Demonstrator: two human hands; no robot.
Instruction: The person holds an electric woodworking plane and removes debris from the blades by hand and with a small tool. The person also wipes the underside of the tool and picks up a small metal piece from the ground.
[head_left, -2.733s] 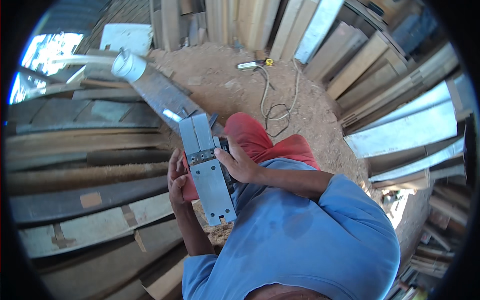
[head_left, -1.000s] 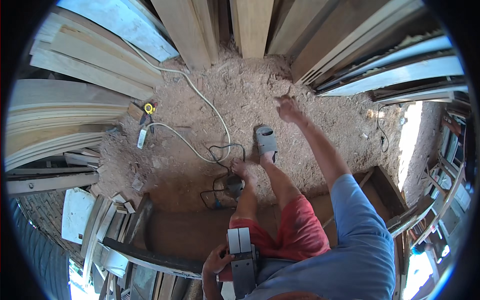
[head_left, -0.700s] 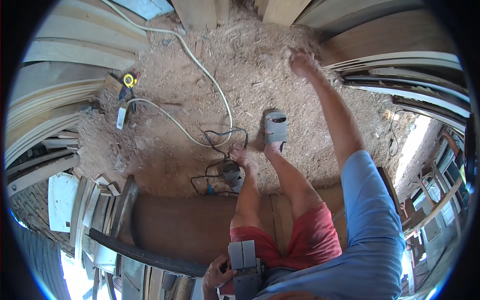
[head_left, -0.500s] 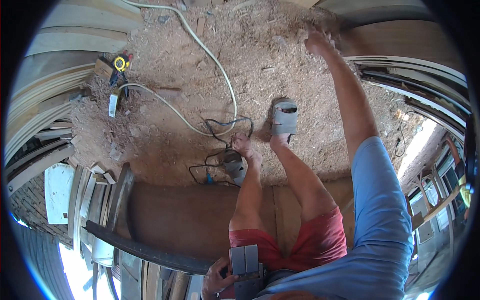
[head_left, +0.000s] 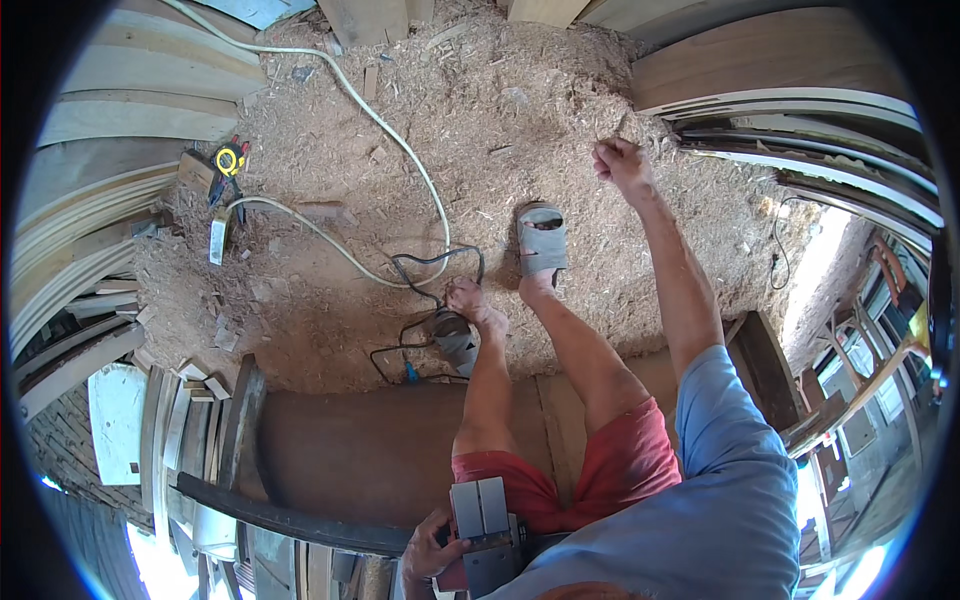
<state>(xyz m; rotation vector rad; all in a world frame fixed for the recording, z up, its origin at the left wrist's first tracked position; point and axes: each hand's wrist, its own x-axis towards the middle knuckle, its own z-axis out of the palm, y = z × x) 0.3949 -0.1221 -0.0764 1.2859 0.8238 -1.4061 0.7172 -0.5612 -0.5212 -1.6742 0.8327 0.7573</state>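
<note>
The shavings-strewn floor takes up most of the view, with stacked boards along its far right edge. Nearer, a long brown wooden panel spans the space beneath the person's legs, a raised dark rail along its near left edge. By that near edge, at the left thigh, is a grey tool with flat metal plates; its lower end runs toward the picture's rim.

The tool's long axis points from the person's body outward toward the knees, tilted slightly left. It lies just to the right of the left hand, which pinches its side with the thumb across the edge; the other fingers are partly hidden. The left hand is clearly the nearer one. The right hand is well apart, out over the floor's far right part, fingers curled inward; whether they enclose anything, I cannot tell.

Smaller things follow: a pale cable looping across the floor, a white socket strip toward its left edge, and a yellow tape measure just beyond.
</note>
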